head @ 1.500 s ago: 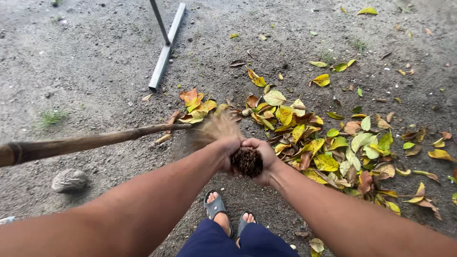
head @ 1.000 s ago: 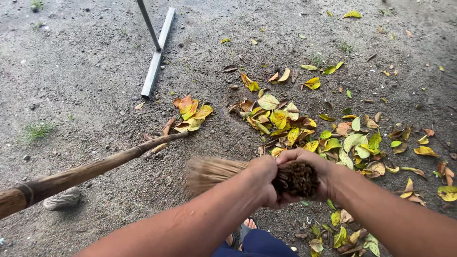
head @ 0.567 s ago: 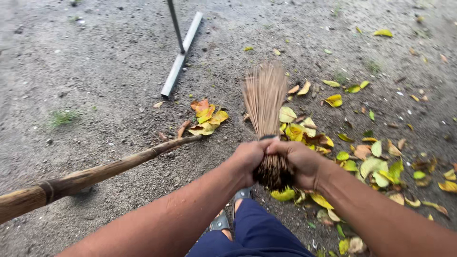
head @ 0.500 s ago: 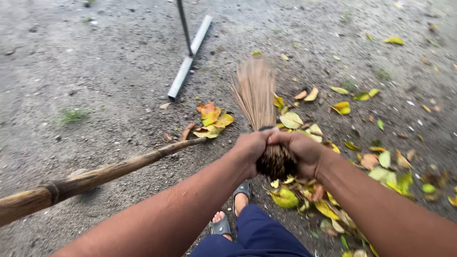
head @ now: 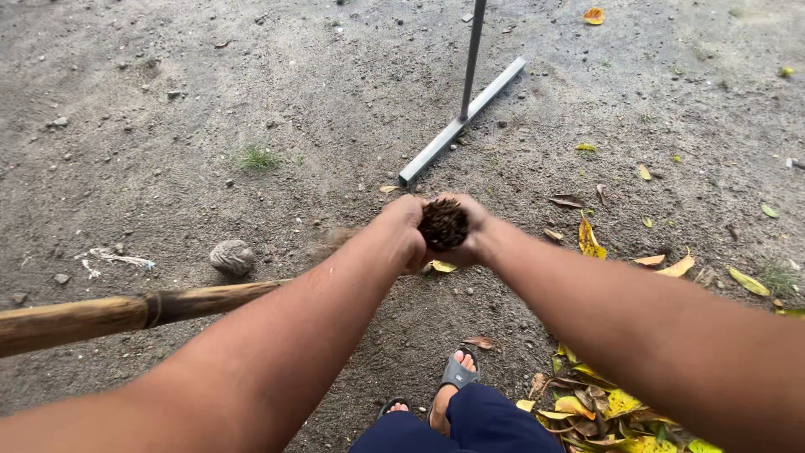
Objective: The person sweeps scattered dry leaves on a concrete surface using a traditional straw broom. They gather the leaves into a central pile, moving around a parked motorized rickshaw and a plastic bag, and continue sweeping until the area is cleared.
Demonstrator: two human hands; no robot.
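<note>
a: what do the hands hold?

b: both are wrapped tight round the dark brown butt end of a bundled stick broom [head: 443,223]. the left hand [head: 404,231] grips it from the left side, the right hand [head: 471,235] from the right, fingers curled, and the two hands touch each other around it. only the cut ends of the sticks show between them; the bristle end is a faint blur low on the ground just left of the left hand, so i cannot tell how it lies.

a: what sits near them?

b: a small yellow leaf [head: 443,267] lies on the ground just under the hands. beyond the hands stands a grey metal pole on a flat bar foot [head: 459,124], the bar running away to the upper right. to the right of the right hand lie scattered yellow and brown fallen leaves [head: 589,240], and a thicker heap of yellow leaves [head: 599,409] sits below the right forearm.

a: and on the left side?

b: a long brown wooden pole [head: 126,312] runs in from the left edge and passes behind the left forearm. a rounded grey stone [head: 231,256] lies just above it, well left of the hands. below the arms are two feet in grey sandals [head: 453,375] on bare gritty grey ground [head: 168,101].
</note>
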